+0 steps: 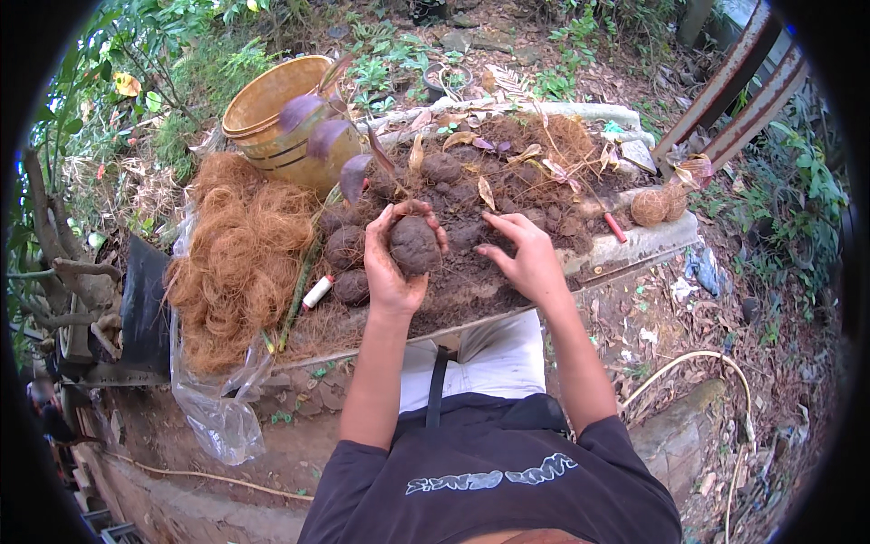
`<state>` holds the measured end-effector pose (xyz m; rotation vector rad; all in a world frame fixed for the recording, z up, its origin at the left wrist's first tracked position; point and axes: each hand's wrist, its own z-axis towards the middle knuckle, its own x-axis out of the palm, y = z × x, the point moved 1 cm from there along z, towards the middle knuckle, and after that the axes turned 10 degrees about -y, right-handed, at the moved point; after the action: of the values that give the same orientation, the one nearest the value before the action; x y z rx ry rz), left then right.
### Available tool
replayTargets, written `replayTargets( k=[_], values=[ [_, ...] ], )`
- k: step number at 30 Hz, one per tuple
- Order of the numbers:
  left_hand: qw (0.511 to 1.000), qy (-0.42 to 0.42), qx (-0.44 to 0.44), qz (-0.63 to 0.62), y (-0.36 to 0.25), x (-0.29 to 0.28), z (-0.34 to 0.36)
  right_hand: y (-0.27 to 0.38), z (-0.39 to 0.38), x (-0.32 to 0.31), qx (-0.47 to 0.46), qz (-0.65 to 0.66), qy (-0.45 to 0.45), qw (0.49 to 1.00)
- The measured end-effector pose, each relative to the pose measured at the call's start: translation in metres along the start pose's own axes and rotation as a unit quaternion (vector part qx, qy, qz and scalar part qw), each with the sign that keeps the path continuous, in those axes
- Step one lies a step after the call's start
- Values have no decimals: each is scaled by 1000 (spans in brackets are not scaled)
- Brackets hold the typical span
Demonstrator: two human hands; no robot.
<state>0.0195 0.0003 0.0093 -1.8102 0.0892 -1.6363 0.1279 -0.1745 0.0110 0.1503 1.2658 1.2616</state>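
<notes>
A round ball of dark, wet soil [415, 246] rests in my left hand [388, 272], whose muddy fingers curl around its left and far sides. A stem with purple leaves [328, 138] rises just beyond the ball; whether it is rooted in it I cannot tell. My right hand [523, 257] hovers at the loose dark soil [467, 213], fingers apart and holding nothing. More soil balls [345, 247] sit left of my left hand, beside a white spool of thread [317, 292].
Brown coconut fibre [240, 254] is heaped at the left on clear plastic [213, 408]. Behind it stands a yellowish bucket [283, 100]. Two fibre-covered balls [649, 208] and a red-handled tool [615, 227] lie at the slab's right end. Rusty metal bars [757, 113] lean at the far right.
</notes>
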Motion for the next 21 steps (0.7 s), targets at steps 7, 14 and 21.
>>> replayTargets(
  k=[7,14,21],
  values=[
    [983,-83,4,162,5,16,-13,-8,-2,7,7,-56,-34,998],
    [996,-51,-30,63,18,5,-13,-15,0,-4,83,66,-69,992],
    [987,-90,-4,129,22,7,-15,-40,3,0,114,249,-102,957]
  ],
)
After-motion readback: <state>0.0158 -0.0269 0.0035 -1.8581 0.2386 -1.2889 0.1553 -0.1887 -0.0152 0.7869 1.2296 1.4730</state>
